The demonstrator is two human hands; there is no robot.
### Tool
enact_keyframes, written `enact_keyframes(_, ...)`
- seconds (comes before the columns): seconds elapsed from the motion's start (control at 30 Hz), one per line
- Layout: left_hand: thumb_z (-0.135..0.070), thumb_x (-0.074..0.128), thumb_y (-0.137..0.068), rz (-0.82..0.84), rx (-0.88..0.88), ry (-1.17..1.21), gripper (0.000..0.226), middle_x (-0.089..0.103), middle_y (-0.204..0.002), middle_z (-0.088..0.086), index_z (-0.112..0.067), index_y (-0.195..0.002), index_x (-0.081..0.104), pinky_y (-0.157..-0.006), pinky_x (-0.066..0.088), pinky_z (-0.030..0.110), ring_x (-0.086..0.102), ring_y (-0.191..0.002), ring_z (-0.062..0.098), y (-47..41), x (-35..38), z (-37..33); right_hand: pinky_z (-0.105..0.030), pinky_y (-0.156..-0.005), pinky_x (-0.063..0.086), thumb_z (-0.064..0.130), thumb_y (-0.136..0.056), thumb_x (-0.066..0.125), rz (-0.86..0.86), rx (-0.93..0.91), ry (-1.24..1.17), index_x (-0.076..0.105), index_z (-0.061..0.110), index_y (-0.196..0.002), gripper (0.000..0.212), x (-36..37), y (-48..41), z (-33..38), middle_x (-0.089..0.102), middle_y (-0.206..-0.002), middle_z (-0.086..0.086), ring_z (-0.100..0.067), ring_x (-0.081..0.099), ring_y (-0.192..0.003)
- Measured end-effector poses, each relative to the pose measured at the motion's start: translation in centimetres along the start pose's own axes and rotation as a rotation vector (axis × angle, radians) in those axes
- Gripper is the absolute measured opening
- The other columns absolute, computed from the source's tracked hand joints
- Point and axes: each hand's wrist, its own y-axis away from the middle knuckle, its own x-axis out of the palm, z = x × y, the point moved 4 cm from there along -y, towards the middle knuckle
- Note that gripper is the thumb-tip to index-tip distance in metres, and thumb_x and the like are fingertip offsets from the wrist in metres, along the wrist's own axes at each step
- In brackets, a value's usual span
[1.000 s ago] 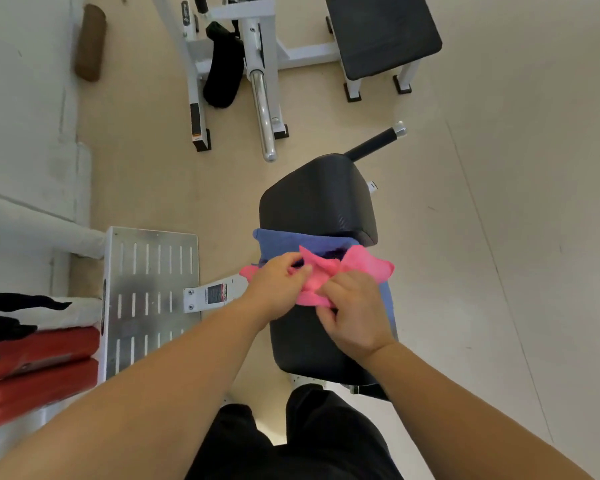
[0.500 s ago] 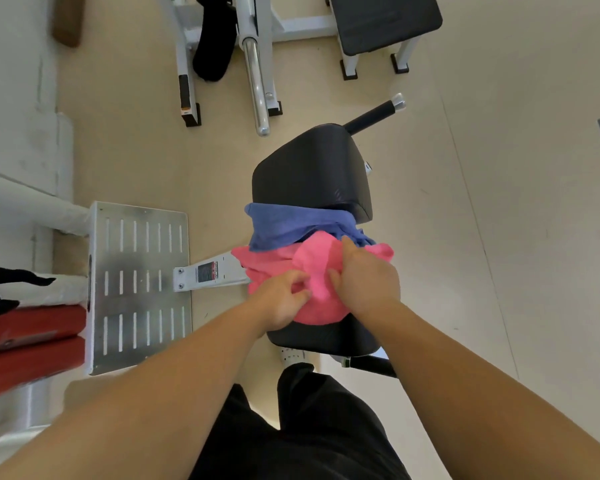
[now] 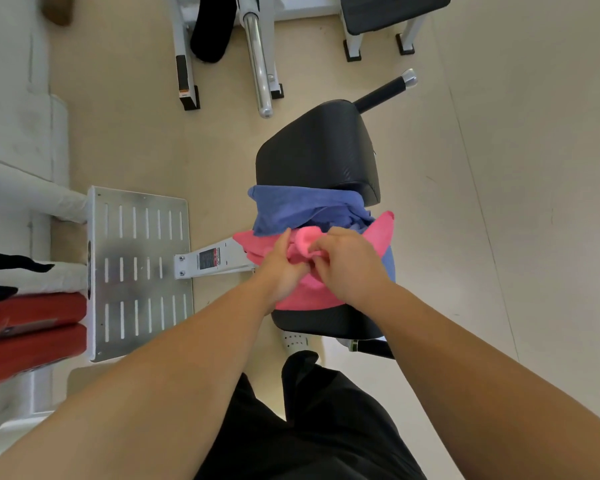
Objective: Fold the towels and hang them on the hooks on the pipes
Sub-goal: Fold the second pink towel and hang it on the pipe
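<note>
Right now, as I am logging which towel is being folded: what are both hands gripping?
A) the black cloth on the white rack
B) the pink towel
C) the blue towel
B: the left hand and the right hand both pinch the bunched pink towel, while the blue towel lies just beyond it on the black padded seat.

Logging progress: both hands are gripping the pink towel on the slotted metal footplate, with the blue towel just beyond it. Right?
Not quite. The head view shows the left hand and right hand gripping the pink towel on the black padded seat, not the footplate, which stands to its left. The blue towel lies just beyond.
</note>
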Motion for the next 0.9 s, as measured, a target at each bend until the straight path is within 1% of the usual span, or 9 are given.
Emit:
enact_keyframes(0.17, -0.011, 0.069, -0.092, -0.078, 0.027, 0.131, 0.027, 0.073, -0.111, 0.005, -0.020, -0.117, 0.068, -0.093, 0.053, 0.037, 0.066, -0.106, 0.023, 1.3, -1.6, -1.6, -0.032, -0.071, 0.046, 0.014, -0.099, 0.052, -0.084, -0.024, -0.393, 0.066, 0.012, -0.100, 0.015, -3.0, 1.4, 1.4, 0.063, -0.087, -0.005, -0.022, 0.057, -0.079)
enact_keyframes(0.27, -0.009, 0.071, -0.086, -0.151, 0.086, 0.125, 0.024, 0.075, -0.105, 0.010, -0.014, -0.109, 0.074, -0.086, 0.055, 0.034, 0.067, -0.095, 0.018, 4.2, -4.3, -3.1, -0.028, -0.065, 0.042, 0.006, -0.097, 0.052, -0.074, 0.018, -0.499, 0.061, 0.006, -0.095, 0.009, -5.1, 1.7, 2.6, 0.063, -0.082, -0.012, -0.020, 0.053, -0.073)
enact_keyframes(0.33, -0.001, 0.071, -0.086, -0.212, 0.128, 0.128, 0.027, 0.077, -0.098, 0.002, -0.020, -0.105, 0.074, -0.073, 0.057, 0.019, 0.069, -0.086, 0.008, 7.0, -6.5, -4.3, -0.023, -0.068, 0.044, 0.009, -0.092, 0.058, -0.031, 0.062, -0.545, 0.060, 0.014, -0.100, 0.009, -6.1, 1.7, 4.2, 0.065, -0.082, -0.007, -0.015, 0.056, -0.076)
enact_keyframes(0.43, 0.002, 0.077, -0.078, -0.315, 0.175, 0.158, 0.032, 0.078, -0.097, 0.004, -0.021, -0.100, 0.073, -0.072, 0.060, 0.021, 0.071, -0.083, 0.008, 12.2, -10.0, -6.0, -0.022, -0.069, 0.045, 0.025, -0.092, 0.067, 0.139, 0.084, -0.703, 0.050, 0.026, -0.128, 0.040, -6.5, 1.0, 8.0, 0.070, -0.084, 0.001, -0.004, 0.061, -0.074)
enact_keyframes(0.53, 0.003, 0.080, -0.066, -0.402, 0.240, 0.135, 0.034, 0.079, -0.085, 0.002, -0.016, -0.094, 0.074, -0.073, 0.059, 0.026, 0.071, -0.078, 0.011, 17.4, -13.6, -7.0, -0.017, -0.069, 0.046, 0.042, -0.091, 0.070, 0.296, 0.020, -0.774, 0.044, 0.021, -0.146, 0.064, -6.6, -0.1, 13.6, 0.071, -0.085, 0.006, -0.001, 0.065, -0.075)
enact_keyframes(0.67, 0.012, 0.074, -0.071, -0.516, 0.302, 0.084, 0.032, 0.059, -0.057, -0.015, -0.019, -0.071, 0.063, -0.056, 0.044, 0.019, 0.052, -0.056, 0.004, 23.8, -18.1, -6.3, -0.037, -0.085, 0.060, 0.043, -0.084, 0.078, 0.390, -0.157, -0.815, 0.065, 0.027, -0.127, 0.048, -6.7, -1.2, 22.0, 0.076, -0.100, 0.003, -0.015, 0.073, -0.094)
enact_keyframes(0.77, 0.000, 0.071, -0.068, -0.662, 0.342, 0.146, 0.014, 0.055, -0.061, -0.004, -0.009, -0.072, 0.061, -0.057, 0.038, 0.024, 0.047, -0.059, 0.011, 28.4, -21.4, -3.8, -0.051, -0.080, 0.055, 0.031, -0.084, 0.070, 0.383, -0.336, -0.757, 0.075, 0.018, -0.093, 0.017, -6.5, -1.2, 28.6, 0.074, -0.087, -0.012, -0.017, 0.067, -0.083)
enact_keyframes(0.83, -0.006, 0.076, -0.069, -0.721, 0.337, 0.187, 0.020, 0.059, -0.071, 0.010, 0.001, -0.081, 0.062, -0.061, 0.041, 0.030, 0.052, -0.065, 0.016, 31.2, -23.2, -1.0, -0.048, -0.073, 0.052, 0.021, -0.088, 0.066, 0.379, -0.383, -0.804, 0.071, 0.013, -0.085, 0.010, -6.0, -0.7, 32.6, 0.070, -0.083, -0.018, -0.017, 0.059, -0.077)
enact_keyframes(0.9, 0.000, 0.076, -0.076, -0.730, 0.289, 0.165, 0.013, 0.063, -0.074, 0.009, -0.002, -0.084, 0.067, -0.066, 0.045, 0.033, 0.056, -0.067, 0.016, 33.4, -24.6, 2.6, -0.036, -0.070, 0.047, 0.013, -0.095, 0.062, 0.400, -0.416, -0.841, 0.068, 0.015, -0.083, 0.014, -5.1, 0.3, 36.3, 0.065, -0.076, -0.008, -0.014, 0.056, -0.075)
